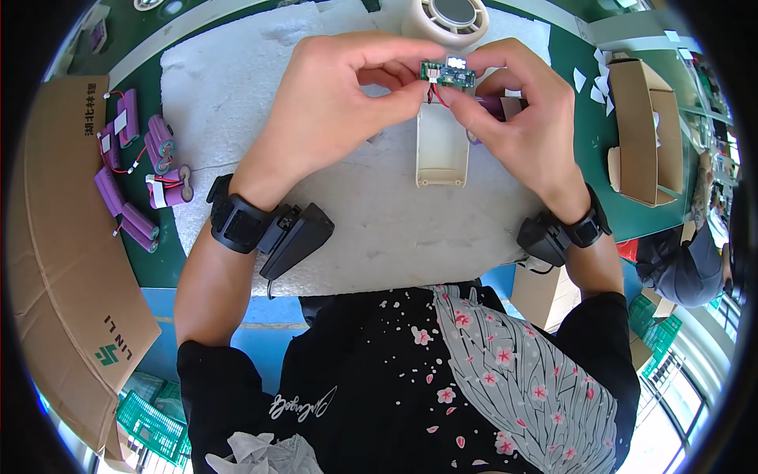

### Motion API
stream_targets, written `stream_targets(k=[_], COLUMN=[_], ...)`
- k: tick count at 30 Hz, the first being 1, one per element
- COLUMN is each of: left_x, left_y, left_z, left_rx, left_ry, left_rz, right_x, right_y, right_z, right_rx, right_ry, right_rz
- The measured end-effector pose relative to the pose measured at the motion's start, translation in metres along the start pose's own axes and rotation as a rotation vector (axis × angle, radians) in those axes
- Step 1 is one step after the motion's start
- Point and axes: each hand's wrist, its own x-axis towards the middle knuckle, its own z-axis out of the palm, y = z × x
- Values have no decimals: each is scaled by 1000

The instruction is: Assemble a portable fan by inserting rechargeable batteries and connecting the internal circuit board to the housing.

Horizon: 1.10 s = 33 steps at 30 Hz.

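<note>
A small green circuit board (448, 76) is held up between both hands over the padded work surface. My left hand (335, 99) pinches its left end, near a white connector where red and black wires (437, 95) join. My right hand (525, 110) has thumb and index finger at the board's right end. Part of a purple battery pack (493, 106) shows against the right palm, mostly hidden by the fingers. Just below the board lies a cream plastic shell (442, 150), long and open-topped. Behind the hands stands a round cream fan-like housing (447, 20) with a grey centre.
Several purple battery packs (162, 144) with wires lie at the left, beside a tall cardboard sheet (75, 261). On the right stands an open cardboard box (649, 134), with white paper scraps (600, 83) near it. A white foam mat (355, 213) covers the green table.
</note>
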Motion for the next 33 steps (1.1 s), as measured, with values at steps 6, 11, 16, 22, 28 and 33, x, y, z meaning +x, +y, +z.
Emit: stream_targets(k=[6,11,16,22,28,33], left_x=[0,0,-1,-2,-3,-4], left_y=[-3,-3,3,2,-5,1], left_z=[1,3,0,5,13,14], left_rx=[12,19,70,76,-52,35], left_ry=[46,61,-6,55,161,95], left_rz=[75,105,46,64,105,66], right_x=[2,0,0,-1,2,1], right_y=[-3,1,-3,0,-1,-2], right_z=[-1,-2,1,3,0,1], right_rx=[-23,-48,-44,-19,43,148], right_ry=[22,-8,37,41,-27,-17], right_rz=[-25,-91,-47,-35,-7,110])
